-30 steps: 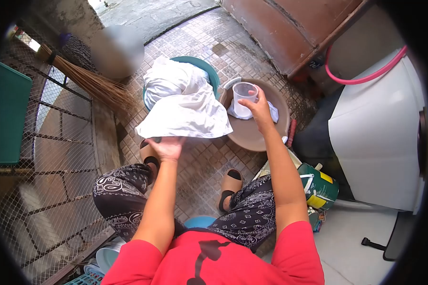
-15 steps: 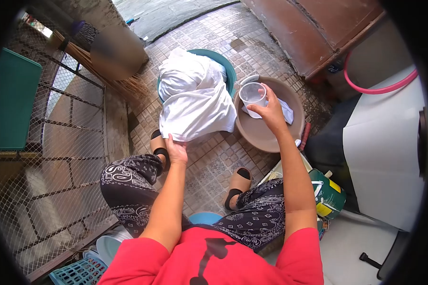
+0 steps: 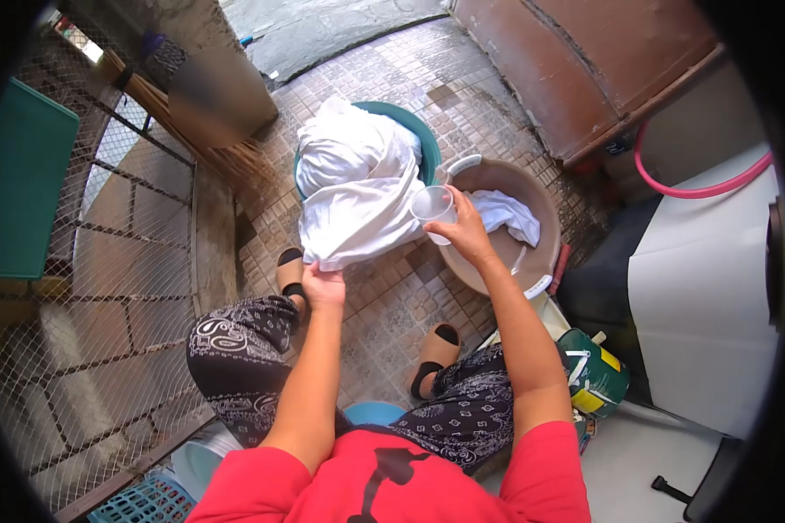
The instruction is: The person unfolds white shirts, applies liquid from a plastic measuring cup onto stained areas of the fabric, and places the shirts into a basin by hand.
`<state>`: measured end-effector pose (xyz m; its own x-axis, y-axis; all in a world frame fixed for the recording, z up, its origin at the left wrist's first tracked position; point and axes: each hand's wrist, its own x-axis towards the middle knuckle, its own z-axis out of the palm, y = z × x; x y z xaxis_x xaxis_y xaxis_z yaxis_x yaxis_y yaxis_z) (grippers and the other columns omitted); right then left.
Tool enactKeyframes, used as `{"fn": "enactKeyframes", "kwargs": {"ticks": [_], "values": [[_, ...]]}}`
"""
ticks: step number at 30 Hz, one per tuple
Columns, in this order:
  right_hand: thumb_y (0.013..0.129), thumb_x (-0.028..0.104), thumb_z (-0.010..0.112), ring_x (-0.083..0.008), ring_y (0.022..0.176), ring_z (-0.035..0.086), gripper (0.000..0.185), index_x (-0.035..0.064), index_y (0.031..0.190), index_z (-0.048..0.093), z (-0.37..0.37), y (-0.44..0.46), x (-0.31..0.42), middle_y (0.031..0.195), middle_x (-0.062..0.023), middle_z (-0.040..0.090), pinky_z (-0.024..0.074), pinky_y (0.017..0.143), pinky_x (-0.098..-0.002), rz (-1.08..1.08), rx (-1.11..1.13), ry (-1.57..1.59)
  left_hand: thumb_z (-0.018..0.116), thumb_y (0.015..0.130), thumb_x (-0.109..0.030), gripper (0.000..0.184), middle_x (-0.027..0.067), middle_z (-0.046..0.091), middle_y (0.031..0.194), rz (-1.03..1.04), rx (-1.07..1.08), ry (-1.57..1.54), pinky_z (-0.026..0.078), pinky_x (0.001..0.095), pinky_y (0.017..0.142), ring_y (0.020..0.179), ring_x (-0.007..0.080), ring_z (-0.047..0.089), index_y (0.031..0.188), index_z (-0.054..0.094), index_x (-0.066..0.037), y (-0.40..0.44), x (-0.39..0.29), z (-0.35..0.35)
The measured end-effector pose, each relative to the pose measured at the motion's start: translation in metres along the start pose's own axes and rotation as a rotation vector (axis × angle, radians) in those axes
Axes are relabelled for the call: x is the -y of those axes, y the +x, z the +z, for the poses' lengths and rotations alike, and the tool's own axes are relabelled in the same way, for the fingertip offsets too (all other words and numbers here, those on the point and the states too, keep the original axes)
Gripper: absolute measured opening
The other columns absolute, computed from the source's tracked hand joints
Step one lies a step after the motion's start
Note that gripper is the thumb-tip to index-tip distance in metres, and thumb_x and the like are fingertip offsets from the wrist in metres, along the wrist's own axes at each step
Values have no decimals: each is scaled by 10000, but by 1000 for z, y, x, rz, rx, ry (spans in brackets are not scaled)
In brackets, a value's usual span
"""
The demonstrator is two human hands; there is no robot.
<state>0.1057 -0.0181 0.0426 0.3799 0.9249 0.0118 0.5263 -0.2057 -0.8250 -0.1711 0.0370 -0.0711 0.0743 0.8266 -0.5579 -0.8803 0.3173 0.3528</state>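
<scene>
My left hand [image 3: 324, 284] is closed on the near edge of a white cloth [image 3: 358, 213], which is bundled up in a teal basin [image 3: 429, 144] and hangs over its front rim. In my right hand [image 3: 465, 228] is a clear plastic cup [image 3: 433, 210], gripped by its side between the basins. What the cup contains, if anything, I cannot make out. Right of it stands a brown basin [image 3: 545, 196] with white handles, and a smaller white cloth [image 3: 508, 215] lies inside.
Wire mesh fencing [image 3: 131, 349] runs along the left, near a straw broom [image 3: 161, 109]. A green container [image 3: 598, 375] stands at my right, below a pink hoop [image 3: 706, 190]. A blue basket [image 3: 144, 501] is at the lower left. Tiled floor [image 3: 371, 327] lies between my feet.
My right hand has brought the cup left, from over the brown basin to beside the white cloth. My left hand keeps hold of the cloth's edge.
</scene>
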Motion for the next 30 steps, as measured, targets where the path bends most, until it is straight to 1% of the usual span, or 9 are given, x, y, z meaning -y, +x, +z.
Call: {"fn": "enactKeyframes", "kwargs": {"ticks": [2,6,9,11,13,21,24,28,30], "values": [[607,300,813,-262,1129,502,855,11,1301,406,1,4,8,1220,-172,502,404,953,-338,96,-27,222,397,862,-232,414,109,596,1154,-125,-11,-229,442,455,934,1073,292,556,1200,493,-13,8,-4,-3],[639,221,813,-239,1113,507,855,15,1326,347,14,23,37,1235,-162,488,436,901,-317,90,-131,695,378,863,-256,434,125,556,1219,-129,-71,-185,414,467,958,1147,305,508,1211,489,-20,-2,5,12],[704,77,763,-196,1118,472,758,38,1327,333,19,39,50,1234,-124,455,435,909,-309,18,-116,516,384,869,-273,438,127,545,1230,-164,-51,-190,401,468,973,1160,307,495,1213,487,-22,-14,10,14],[696,86,774,-196,1117,471,771,37,1326,332,29,47,47,1232,-131,459,439,901,-306,1,-125,511,412,864,-264,433,118,548,1229,-176,-50,-189,401,462,979,1152,301,502,1217,484,-25,-15,8,10],[633,226,816,-234,1104,519,834,37,1308,365,44,56,34,1219,-171,503,441,893,-339,-20,-195,493,434,857,-236,422,103,547,1234,-127,-114,-68,399,468,986,1151,294,505,1224,482,-32,-14,7,9],[619,212,818,-264,1090,519,802,7,1261,383,131,44,-41,1172,-143,528,407,934,-331,-14,-160,223,397,880,-216,412,120,528,1264,-128,-167,65,377,461,1013,1173,314,492,1245,467,-37,-2,-9,18],[618,181,812,-269,1058,524,766,17,1238,393,120,52,-62,1144,-140,526,412,924,-350,101,-270,384,367,892,-213,418,132,517,1275,-70,-167,75,365,472,1019,1176,326,488,1255,452,-25,13,-12,5],[641,144,795,-230,1056,512,725,31,1237,397,82,66,-61,1162,-99,503,420,899,-335,-19,-444,80,384,898,-191,390,116,539,1238,-92,-156,70,387,450,999,1158,292,504,1244,461,-28,9,-12,15],[655,109,782,-184,1050,506,703,45,1242,401,68,69,-62,1191,-68,478,425,887,-330,116,-463,548,399,895,-179,377,105,557,1208,-103,-177,65,392,437,990,1141,273,516,1235,472,-33,6,-11,19]]}}
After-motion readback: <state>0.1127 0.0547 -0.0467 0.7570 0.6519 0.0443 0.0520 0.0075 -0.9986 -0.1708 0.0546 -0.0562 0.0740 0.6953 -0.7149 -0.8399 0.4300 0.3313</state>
